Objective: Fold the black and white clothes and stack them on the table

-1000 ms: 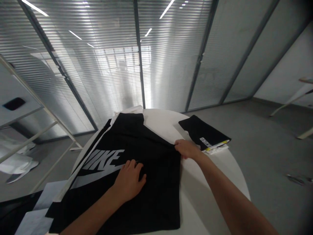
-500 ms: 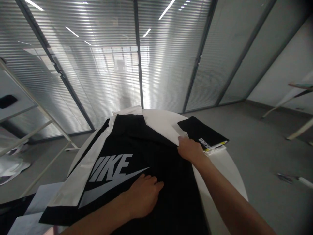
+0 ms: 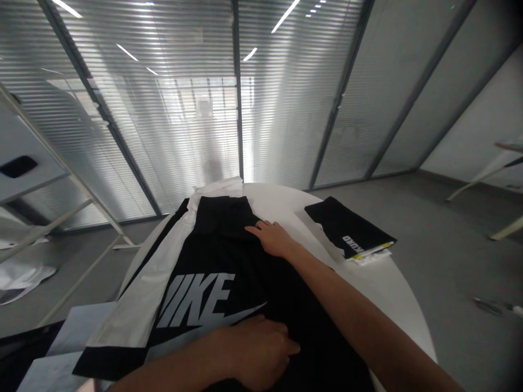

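A black-and-white Nike top (image 3: 204, 253) with grey lettering is spread over a round white table (image 3: 281, 198), its collar end away from me. One white sleeve with a black cuff (image 3: 112, 361) runs down its left side. My left hand (image 3: 263, 351) rests low on the front, over the swoosh, with its fingers curled on the cloth. Farther up, my right hand (image 3: 273, 238) lies on the right shoulder area, fingers stretched out and pointing left. Its forearm crosses the right side of the top.
A folded black item with white lettering (image 3: 351, 226) lies at the table's right. On the left stand a white-framed stand (image 3: 81, 188) and pale grey flat surfaces (image 3: 81, 326). Glass panels with blinds (image 3: 278, 120) close off the far side. Another table's leg (image 3: 506, 223) shows at right.
My right hand has left the top's right edge and moved left and away from me, its fingers now extended. My left hand has shifted right and nearer, and the cloth with it.
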The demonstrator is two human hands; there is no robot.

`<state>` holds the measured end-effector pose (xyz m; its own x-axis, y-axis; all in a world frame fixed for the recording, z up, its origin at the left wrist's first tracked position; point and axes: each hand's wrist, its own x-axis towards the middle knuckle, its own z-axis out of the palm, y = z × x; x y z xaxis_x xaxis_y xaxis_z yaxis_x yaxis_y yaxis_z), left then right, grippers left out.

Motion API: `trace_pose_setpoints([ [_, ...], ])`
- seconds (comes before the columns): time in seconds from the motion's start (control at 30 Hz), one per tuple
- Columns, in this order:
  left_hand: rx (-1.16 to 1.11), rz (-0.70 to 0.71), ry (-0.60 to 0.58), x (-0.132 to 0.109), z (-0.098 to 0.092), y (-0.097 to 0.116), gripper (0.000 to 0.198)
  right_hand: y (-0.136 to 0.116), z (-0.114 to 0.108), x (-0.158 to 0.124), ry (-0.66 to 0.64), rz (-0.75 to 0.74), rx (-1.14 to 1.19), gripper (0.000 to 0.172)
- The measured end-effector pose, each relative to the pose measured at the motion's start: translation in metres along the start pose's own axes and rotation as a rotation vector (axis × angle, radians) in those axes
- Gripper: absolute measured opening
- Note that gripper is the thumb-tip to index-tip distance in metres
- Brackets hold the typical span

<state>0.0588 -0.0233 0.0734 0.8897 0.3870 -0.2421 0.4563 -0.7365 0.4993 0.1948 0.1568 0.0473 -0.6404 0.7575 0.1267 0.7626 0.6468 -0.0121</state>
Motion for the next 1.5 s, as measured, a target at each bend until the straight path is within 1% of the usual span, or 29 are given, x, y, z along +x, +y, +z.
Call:
trace_pose_setpoints([
  [0.07,-0.029,0.032,-0.021,-0.007,-0.012,-0.009,0.03,0.018,0.001,0.003,0.02,0.033,0.141,0.049],
  [0.1,-0.054,0.039,-0.012,-0.011,-0.02,-0.018,0.03,0.029,0.0,0.005,0.042,0.077,0.218,0.044],
  [0.13,-0.08,0.023,0.025,-0.015,-0.029,-0.029,0.031,0.041,-0.002,0.005,0.074,0.137,0.286,0.041],
  [0.17,-0.09,-0.032,0.084,-0.019,-0.038,-0.044,0.031,0.053,-0.004,0.005,0.115,0.236,0.335,0.04],
  [0.23,-0.025,-0.227,0.294,-0.025,-0.057,-0.08,0.035,0.073,-0.009,0.003,0.18,0.522,0.364,0.04],
  [0.3,0.097,-0.467,0.488,-0.029,-0.072,-0.122,0.038,0.083,-0.014,0.001,0.255,0.807,0.319,0.042],
  [0.33,0.16,-0.58,0.557,-0.03,-0.078,-0.142,0.039,0.084,-0.016,0.0,0.313,0.914,0.275,0.043],
  [0.37,0.208,-0.691,0.586,-0.031,-0.083,-0.161,0.038,0.082,-0.018,0.0,0.378,0.98,0.224,0.043],
  [0.4,0.25,-0.782,0.596,-0.03,-0.086,-0.177,0.038,0.078,-0.019,0.002,0.434,1.0,0.178,0.043],
  [0.43,0.286,-0.858,0.603,-0.029,-0.087,-0.19,0.038,0.072,-0.02,0.005,0.462,0.983,0.147,0.042],
  [0.47,0.317,-0.912,0.604,-0.026,-0.088,-0.201,0.039,0.065,-0.02,0.01,0.448,0.934,0.138,0.039],
  [0.53,0.356,-0.989,0.6,-0.02,-0.088,-0.214,0.041,0.051,-0.019,0.022,0.319,0.818,0.183,0.032],
  [0.63,0.376,-1.068,0.618,-0.007,-0.087,-0.223,0.043,0.035,-0.015,0.041,0.118,0.623,0.322,0.026],
  [0.67,0.384,-1.09,0.637,-0.004,-0.087,-0.226,0.043,0.032,-0.013,0.045,0.035,0.54,0.395,0.026],
  [0.73,0.405,-1.122,0.687,0.0,-0.088,-0.231,0.044,0.029,-0.009,0.051,-0.175,0.4,0.545,0.025],
  [0.8,0.414,-1.155,0.732,0.0,-0.091,-0.24,0.044,0.03,-0.007,0.052,-0.349,0.348,0.628,0.023],
  [0.83,0.404,-1.176,0.753,-0.003,-0.093,-0.245,0.044,0.031,-0.007,0.052,-0.386,0.35,0.633,0.023],
  [0.9,0.342,-1.221,0.809,-0.013,-0.098,-0.257,0.045,0.037,-0.009,0.05,-0.366,0.329,0.588,0.024],
  [0.97,0.226,-1.261,0.902,-0.031,-0.103,-0.269,0.046,0.044,-0.013,0.048,-0.312,0.256,0.512,0.026],
  [1.0,0.167,-1.274,0.961,-0.041,-0.105,-0.274,0.046,0.048,-0.016,0.047,-0.304,0.213,0.475,0.027],
  [1.07,0.109,-1.327,1.116,-0.064,-0.108,-0.282,0.047,0.055,-0.019,0.044,-0.336,0.148,0.428,0.031],
  [1.1,0.099,-1.392,1.195,-0.074,-0.109,-0.284,0.048,0.059,-0.02,0.042,-0.363,0.138,0.416,0.032],
  [1.17,0.149,-1.525,1.351,-0.088,-0.109,-0.284,0.052,0.065,-0.02,0.039,-0.382,0.16,0.378,0.035],
  [1.23,0.263,-1.595,1.442,-0.088,-0.11,-0.278,0.051,0.069,-0.016,0.037,-0.334,0.25,0.303,0.038],
  [1.27,0.32,-1.585,1.442,-0.083,-0.11,-0.274,0.049,0.071,-0.013,0.036,-0.289,0.315,0.252,0.041],
  [1.3,0.364,-1.542,1.408,-0.074,-0.111,-0.269,0.046,0.073,-0.01,0.035,-0.235,0.386,0.192,0.043],
  [1.37,0.385,-1.377,1.242,-0.049,-0.111,-0.259,0.04,0.075,-0.005,0.035,-0.109,0.523,0.068,0.05],
  [1.43,0.397,-1.163,1.046,-0.02,-0.106,-0.251,0.039,0.076,-0.001,0.036,-0.004,0.628,-0.017,0.055],
  [1.5,0.403,-1.028,0.918,0.003,-0.097,-0.248,0.037,0.078,0.002,0.038,0.019,0.66,-0.012,0.052],
])
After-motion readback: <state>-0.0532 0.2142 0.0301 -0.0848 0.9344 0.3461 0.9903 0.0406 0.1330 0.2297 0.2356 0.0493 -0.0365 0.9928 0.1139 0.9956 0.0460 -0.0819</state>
